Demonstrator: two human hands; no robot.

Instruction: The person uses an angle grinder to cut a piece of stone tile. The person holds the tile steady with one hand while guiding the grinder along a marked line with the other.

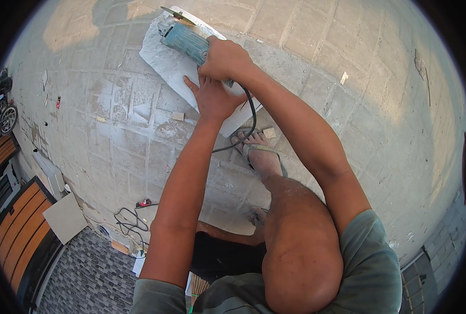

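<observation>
At the top of the view a pale, dusty tile [162, 60] lies on the paving. My right hand [225, 56] is wrapped round the body of a teal angle grinder [184, 42]. The grinder's cutting disc [178, 15] stands at the tile's far end, beside its edge; whether it touches cannot be made out. My left hand [215, 99] rests on the tile, fingers spread, just below the grinder. A black cord [254, 112] runs from the grinder's rear and curves past my sandalled foot [259, 149].
Small tile offcuts [178, 115] lie on the dusty paving. At left are a red-and-black object [58, 102], a motorbike [8, 119] and orange wooden slats [23, 225], with a square beige tile [65, 217] leaning nearby. Tangled black cable [131, 220] lies at lower left.
</observation>
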